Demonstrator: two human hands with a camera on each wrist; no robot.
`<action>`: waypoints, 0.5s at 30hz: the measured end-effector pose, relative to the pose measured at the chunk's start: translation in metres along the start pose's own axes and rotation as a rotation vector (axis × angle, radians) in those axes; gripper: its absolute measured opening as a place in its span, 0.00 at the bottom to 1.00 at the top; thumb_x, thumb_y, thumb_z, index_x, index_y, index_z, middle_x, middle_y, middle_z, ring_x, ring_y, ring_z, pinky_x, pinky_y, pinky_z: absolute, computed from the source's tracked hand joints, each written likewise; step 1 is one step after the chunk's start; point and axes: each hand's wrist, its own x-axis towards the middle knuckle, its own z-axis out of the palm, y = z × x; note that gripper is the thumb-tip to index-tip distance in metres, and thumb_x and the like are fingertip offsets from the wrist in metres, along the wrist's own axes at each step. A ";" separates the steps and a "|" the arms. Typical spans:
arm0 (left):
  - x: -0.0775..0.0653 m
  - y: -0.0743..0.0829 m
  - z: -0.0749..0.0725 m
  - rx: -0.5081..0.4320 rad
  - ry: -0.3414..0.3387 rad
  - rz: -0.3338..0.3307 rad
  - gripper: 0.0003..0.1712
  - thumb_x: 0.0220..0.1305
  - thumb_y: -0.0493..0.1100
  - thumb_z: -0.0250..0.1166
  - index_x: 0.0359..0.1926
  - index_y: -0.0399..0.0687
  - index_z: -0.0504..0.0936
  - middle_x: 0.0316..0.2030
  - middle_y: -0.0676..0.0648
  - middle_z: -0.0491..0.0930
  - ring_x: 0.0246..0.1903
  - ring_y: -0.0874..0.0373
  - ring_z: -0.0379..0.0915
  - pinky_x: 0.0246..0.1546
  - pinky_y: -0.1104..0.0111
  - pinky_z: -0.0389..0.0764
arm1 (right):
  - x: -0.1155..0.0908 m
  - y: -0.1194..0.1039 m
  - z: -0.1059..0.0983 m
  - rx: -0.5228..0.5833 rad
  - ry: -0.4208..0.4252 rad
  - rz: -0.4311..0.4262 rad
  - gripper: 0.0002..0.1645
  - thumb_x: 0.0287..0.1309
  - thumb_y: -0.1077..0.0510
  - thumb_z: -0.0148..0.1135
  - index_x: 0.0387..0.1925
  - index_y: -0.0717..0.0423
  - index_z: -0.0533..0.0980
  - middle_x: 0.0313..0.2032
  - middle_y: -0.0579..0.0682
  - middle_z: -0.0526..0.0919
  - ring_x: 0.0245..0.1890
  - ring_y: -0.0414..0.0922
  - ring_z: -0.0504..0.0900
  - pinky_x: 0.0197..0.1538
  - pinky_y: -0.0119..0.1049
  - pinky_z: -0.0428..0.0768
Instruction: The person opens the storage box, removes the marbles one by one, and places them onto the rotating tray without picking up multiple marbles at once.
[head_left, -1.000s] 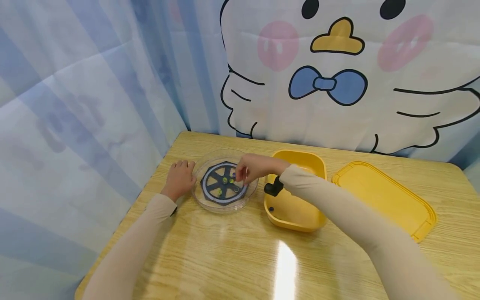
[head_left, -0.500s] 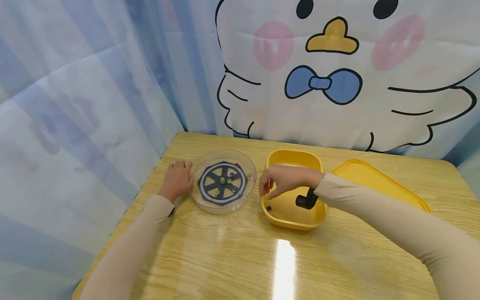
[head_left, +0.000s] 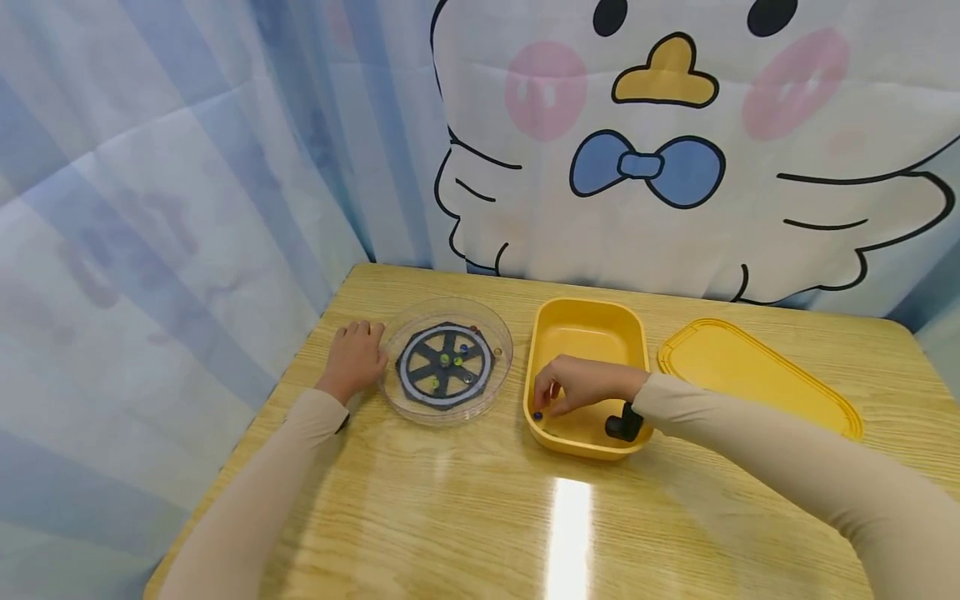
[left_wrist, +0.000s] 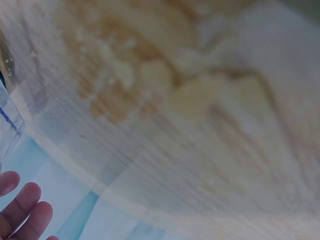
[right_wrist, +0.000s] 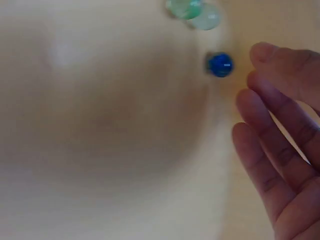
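Observation:
In the head view my right hand (head_left: 581, 382) reaches down into a yellow plastic box (head_left: 589, 310), next to a blue marble (head_left: 537, 415). The right wrist view shows the blue marble (right_wrist: 220, 64) just off the thumb and index fingertips, with nothing held; beyond it lie a green marble (right_wrist: 185, 7) and a pale clear one (right_wrist: 206, 17). My left hand (head_left: 354, 361) rests at the left rim of a clear round dish (head_left: 411, 410). Inside the dish are a dark spoked wheel pattern (head_left: 408, 387) and several marbles, among them a blue marble (head_left: 464, 349) and a yellow-green marble (head_left: 435, 384).
A yellow lid (head_left: 750, 375) lies on the wooden table (head_left: 450, 500) to the right of the box. A patterned curtain (head_left: 187, 208) hangs along the left and back edges. In the left wrist view, loosely bent fingers (left_wrist: 36, 220) show at the lower left corner.
My right hand has moved from above the dish to the right and down into the yellow box, beside the blue marble. A blue marble now shows in the dish. My left hand has stayed put.

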 end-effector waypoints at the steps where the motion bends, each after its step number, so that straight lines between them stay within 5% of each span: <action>1: 0.000 0.000 0.001 0.001 -0.001 0.000 0.20 0.63 0.42 0.52 0.52 0.35 0.72 0.43 0.34 0.75 0.44 0.39 0.72 0.48 0.48 0.71 | 0.001 0.002 0.002 -0.010 0.009 -0.014 0.07 0.48 0.65 0.68 0.33 0.57 0.84 0.33 0.48 0.86 0.34 0.42 0.82 0.42 0.33 0.81; 15: 0.002 -0.001 0.002 0.012 0.020 0.004 0.18 0.61 0.42 0.54 0.49 0.36 0.72 0.40 0.35 0.76 0.41 0.40 0.73 0.46 0.49 0.72 | 0.009 0.010 0.018 -0.054 0.010 -0.084 0.05 0.51 0.65 0.65 0.29 0.53 0.85 0.33 0.46 0.86 0.35 0.38 0.82 0.42 0.28 0.79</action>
